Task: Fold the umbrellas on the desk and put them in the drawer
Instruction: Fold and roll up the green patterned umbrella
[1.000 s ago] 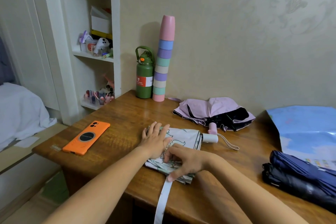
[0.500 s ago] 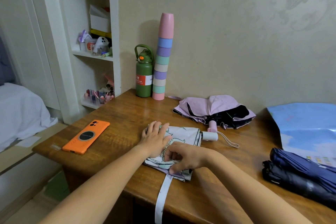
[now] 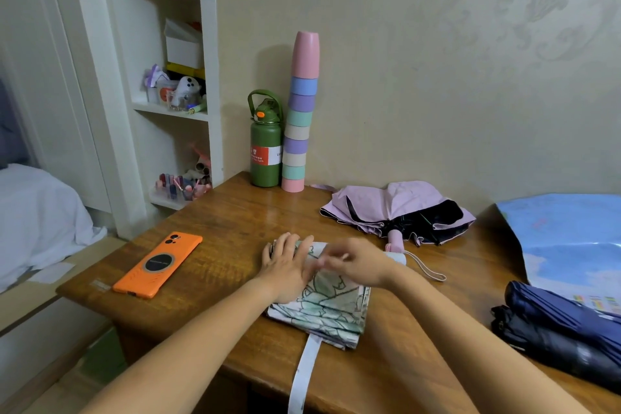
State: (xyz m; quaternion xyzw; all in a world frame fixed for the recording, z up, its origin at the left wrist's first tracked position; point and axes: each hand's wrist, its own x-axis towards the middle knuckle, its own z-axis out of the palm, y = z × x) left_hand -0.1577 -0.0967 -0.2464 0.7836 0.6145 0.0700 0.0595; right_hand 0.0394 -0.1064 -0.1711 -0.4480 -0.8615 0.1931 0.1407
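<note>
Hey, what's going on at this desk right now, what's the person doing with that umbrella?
A person is folding a white patterned umbrella on the wooden desk. The left hand lies flat on its canopy, while the right hand works at the fabric near the handle end; its grip is blurred. The closing strap hangs loose over the desk's front edge. A pink umbrella lies loosely gathered behind it, and dark blue ones sit folded at the right.

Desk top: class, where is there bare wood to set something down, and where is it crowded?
Bare wood lies between the orange phone and the green bottle, and left of the pink umbrella. Crowded: both hands on the white patterned umbrella at the front, navy umbrellas at the right edge.
</note>
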